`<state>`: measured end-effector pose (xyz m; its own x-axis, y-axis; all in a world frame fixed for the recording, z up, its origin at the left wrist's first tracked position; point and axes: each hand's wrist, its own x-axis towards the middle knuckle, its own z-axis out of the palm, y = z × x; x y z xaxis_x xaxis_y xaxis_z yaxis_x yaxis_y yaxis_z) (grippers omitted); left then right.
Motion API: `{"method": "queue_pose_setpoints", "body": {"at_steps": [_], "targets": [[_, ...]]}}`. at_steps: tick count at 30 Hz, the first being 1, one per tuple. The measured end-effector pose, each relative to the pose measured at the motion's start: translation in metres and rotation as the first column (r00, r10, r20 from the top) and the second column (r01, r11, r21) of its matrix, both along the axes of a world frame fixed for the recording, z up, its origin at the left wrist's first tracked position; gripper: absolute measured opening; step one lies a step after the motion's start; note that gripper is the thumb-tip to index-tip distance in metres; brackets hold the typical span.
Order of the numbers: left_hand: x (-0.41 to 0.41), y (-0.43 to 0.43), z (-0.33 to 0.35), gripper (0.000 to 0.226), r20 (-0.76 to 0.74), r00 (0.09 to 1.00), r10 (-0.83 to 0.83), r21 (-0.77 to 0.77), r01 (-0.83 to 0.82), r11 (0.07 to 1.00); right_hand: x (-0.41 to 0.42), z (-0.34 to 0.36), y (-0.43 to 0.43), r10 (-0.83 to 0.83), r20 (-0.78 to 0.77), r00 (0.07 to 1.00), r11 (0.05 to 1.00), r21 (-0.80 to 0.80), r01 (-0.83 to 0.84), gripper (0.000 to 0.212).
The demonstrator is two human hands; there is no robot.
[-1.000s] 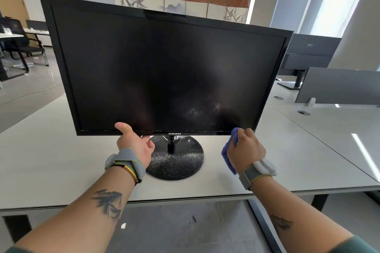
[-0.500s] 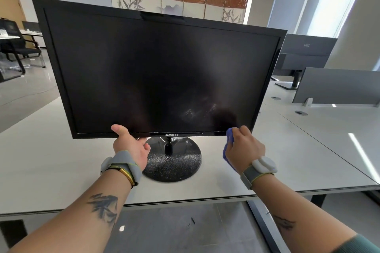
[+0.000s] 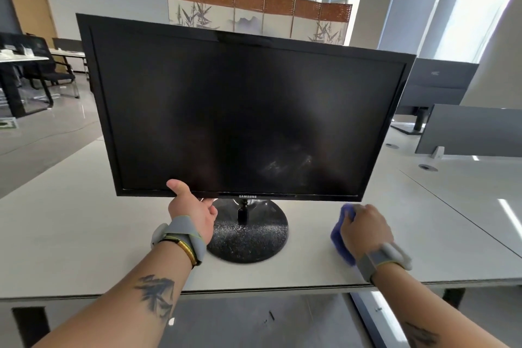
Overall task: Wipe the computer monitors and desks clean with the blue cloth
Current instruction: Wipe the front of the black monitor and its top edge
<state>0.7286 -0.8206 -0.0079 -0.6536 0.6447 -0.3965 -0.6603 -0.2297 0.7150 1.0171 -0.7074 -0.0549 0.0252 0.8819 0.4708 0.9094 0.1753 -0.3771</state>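
Note:
A black Samsung monitor (image 3: 243,116) stands on a round black dusty base (image 3: 248,237) on the white desk (image 3: 84,234). Smudges show on the lower right of the screen. My left hand (image 3: 192,206) grips the monitor's bottom bezel, thumb on the front, fingers underneath. My right hand (image 3: 364,226) holds the blue cloth (image 3: 340,237) bunched under its fingers on the desk surface, below and just right of the monitor's lower right corner.
A second dark monitor (image 3: 435,85) and a grey divider panel (image 3: 474,133) stand on the adjoining desk at right, with round cable grommets (image 3: 428,167) near them. Office chairs and tables (image 3: 31,70) sit far left. The desk's front edge runs just under my wrists.
My right hand has dropped with the cloth from the monitor's lower right bezel down onto the desk and moved right. My left hand keeps its grip on the bezel.

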Motion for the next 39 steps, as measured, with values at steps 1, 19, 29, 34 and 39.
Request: {"method": "queue_pose_setpoints", "body": {"at_steps": [1,19,29,34,39], "targets": [[-0.001,-0.002,0.0,0.079,-0.023,1.0,0.005,-0.003,-0.006,1.0,0.003,0.004,0.004,-0.05,-0.073,0.996,0.999,-0.018,0.049,0.022],[-0.004,0.014,-0.019,0.047,0.143,0.988,-0.062,0.316,0.014,0.949,0.03,0.007,0.016,-0.211,-0.848,0.486,0.935,-0.32,-0.152,0.006],[-0.005,0.016,-0.024,0.051,0.108,0.994,-0.02,0.341,-0.018,0.94,0.015,0.031,-0.015,-0.024,-0.905,0.425,0.998,-0.049,-0.05,0.006],[-0.012,0.023,-0.03,0.057,0.11,0.992,-0.06,0.34,0.019,0.94,0.004,0.021,-0.004,-0.142,-0.963,0.229,0.981,-0.168,-0.098,0.017],[-0.012,0.026,-0.029,0.052,0.117,0.992,-0.041,0.33,0.0,0.944,-0.008,0.024,0.001,-0.202,-0.948,-0.245,0.941,-0.118,-0.318,0.032]]}}
